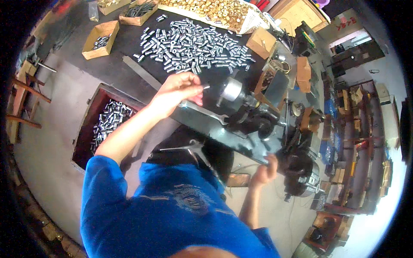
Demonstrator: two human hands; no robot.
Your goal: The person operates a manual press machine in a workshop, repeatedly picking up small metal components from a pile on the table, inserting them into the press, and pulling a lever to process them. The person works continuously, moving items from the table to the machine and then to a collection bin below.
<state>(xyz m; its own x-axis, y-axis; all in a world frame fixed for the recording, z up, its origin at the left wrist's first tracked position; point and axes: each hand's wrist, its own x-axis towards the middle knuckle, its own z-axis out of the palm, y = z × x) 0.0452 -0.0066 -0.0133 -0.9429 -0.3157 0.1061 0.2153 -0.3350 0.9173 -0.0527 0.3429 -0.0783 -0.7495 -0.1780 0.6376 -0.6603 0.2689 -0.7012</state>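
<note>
Head view, and just left of the silver cylinder (232, 89), a metal piece (206, 87) was pinched by the left hand (180, 89), seemingly for control, while the right hand's (264, 173) grip couldn't be told.

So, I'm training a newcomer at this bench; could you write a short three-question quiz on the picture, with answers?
1. Multiple choice: which tool lies near the front edge of the bench? (a) a hammer (b) a spanner (c) a saw
2. True or false: the open box beside the bench holds gold-coloured pieces.
3. Which of the person's hands is nearer the heap of silvery parts?

Key: 1. b. 2. False; its contents are silvery. 3. The left hand.
</note>
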